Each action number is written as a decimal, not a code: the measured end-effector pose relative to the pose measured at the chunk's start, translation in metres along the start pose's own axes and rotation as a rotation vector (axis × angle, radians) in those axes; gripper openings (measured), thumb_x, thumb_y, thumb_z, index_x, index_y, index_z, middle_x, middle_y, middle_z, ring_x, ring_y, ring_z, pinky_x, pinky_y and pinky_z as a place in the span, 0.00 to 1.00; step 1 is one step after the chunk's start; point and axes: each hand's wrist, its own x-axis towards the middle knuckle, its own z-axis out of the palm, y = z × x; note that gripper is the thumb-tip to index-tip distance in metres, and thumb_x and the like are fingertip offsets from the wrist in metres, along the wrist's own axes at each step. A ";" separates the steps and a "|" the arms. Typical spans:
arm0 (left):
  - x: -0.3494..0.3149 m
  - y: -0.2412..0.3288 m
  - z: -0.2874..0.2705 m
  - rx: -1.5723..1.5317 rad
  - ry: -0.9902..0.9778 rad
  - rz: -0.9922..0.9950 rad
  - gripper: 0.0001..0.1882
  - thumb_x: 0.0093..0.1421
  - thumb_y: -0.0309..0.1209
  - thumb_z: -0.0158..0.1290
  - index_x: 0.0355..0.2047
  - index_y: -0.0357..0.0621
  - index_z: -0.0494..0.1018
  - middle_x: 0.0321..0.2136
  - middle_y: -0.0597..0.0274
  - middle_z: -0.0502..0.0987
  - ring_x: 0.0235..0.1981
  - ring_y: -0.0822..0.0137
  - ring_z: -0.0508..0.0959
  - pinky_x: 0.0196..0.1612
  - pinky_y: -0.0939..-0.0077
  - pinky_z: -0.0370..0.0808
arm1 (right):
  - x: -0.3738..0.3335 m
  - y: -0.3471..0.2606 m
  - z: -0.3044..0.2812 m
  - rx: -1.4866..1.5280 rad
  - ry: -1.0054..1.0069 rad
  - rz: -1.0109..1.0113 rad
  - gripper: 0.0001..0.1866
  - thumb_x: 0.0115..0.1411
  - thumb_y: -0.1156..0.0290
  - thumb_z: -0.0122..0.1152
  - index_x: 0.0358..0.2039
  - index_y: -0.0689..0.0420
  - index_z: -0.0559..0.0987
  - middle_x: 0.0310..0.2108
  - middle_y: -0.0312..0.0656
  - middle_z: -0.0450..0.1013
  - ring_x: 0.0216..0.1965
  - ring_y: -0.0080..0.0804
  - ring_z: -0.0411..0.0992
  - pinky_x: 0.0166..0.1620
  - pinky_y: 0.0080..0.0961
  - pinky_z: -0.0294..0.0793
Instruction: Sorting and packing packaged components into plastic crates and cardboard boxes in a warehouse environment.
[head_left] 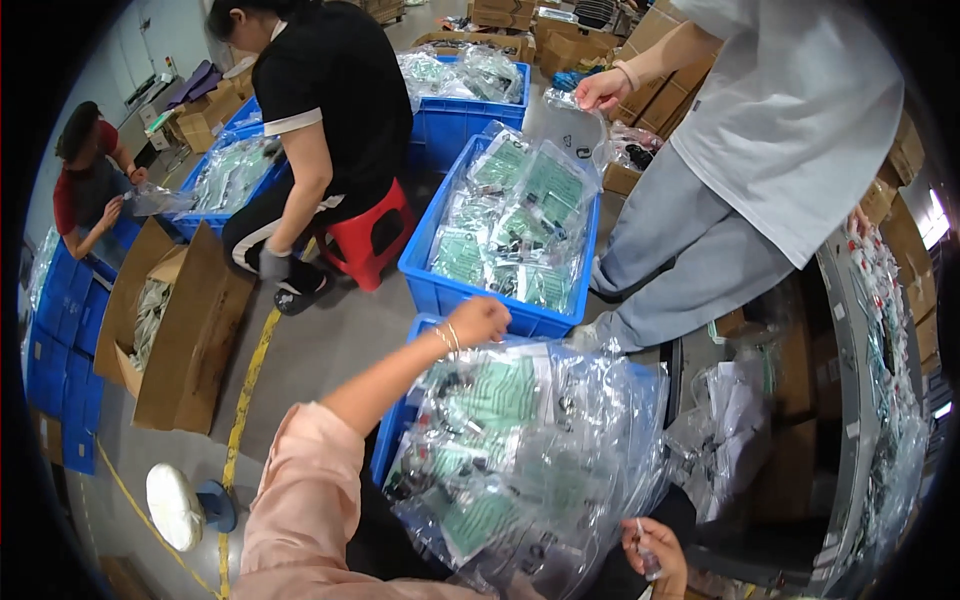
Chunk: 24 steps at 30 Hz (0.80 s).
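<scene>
My left hand (480, 320) is closed, its fingers curled over the meeting edges of two blue bins; whatever it grips is hidden. Low on the right, my right hand (655, 555) pinches a small clear plastic packet (650, 566), too blurred to tell its contents. Between my arms, clear plastic bags (500, 440) holding green printed sheets and small dark parts heap over the near blue bin (383, 445). Just beyond stands another blue bin (425, 290) with similar bags (520, 215).
A standing co-worker (740, 150) holds a clear bag (565, 125) over the farther bin. Another person (330, 120) sits on a red stool (370, 240). Cardboard boxes (185, 340) and a white round-topped stool (173, 507) stand left. A rack (850, 400) with bagged items runs along the right.
</scene>
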 end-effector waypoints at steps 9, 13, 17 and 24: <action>0.274 -0.080 -0.014 0.771 0.388 0.107 0.15 0.49 0.35 0.52 0.33 0.36 0.72 0.34 0.43 0.73 0.40 0.49 0.73 0.42 0.58 0.70 | 0.013 -0.008 -0.015 0.152 0.003 -0.037 0.25 0.58 0.60 0.50 0.49 0.65 0.61 0.28 0.44 0.66 0.24 0.25 0.63 0.26 0.23 0.65; 0.333 -0.125 -0.013 0.925 0.645 0.061 0.30 0.48 0.38 0.52 0.49 0.34 0.60 0.46 0.42 0.65 0.48 0.47 0.66 0.45 0.59 0.69 | 0.029 -0.013 -0.013 0.126 -0.004 -0.039 0.26 0.58 0.60 0.51 0.50 0.66 0.61 0.29 0.44 0.66 0.24 0.25 0.63 0.26 0.22 0.65; 0.332 -0.087 -0.001 0.906 0.514 -0.199 0.26 0.46 0.36 0.53 0.45 0.36 0.65 0.41 0.45 0.71 0.42 0.49 0.72 0.44 0.62 0.70 | 0.030 -0.014 -0.018 0.137 0.036 -0.031 0.27 0.58 0.60 0.52 0.51 0.66 0.60 0.30 0.44 0.67 0.24 0.25 0.63 0.27 0.22 0.65; 0.274 -0.111 -0.066 0.338 0.546 -0.043 0.11 0.41 0.26 0.51 0.27 0.39 0.72 0.24 0.54 0.75 0.26 0.61 0.75 0.33 0.72 0.70 | 0.037 -0.018 -0.019 0.095 -0.040 -0.073 0.29 0.57 0.61 0.53 0.52 0.67 0.59 0.31 0.45 0.67 0.24 0.25 0.63 0.28 0.21 0.64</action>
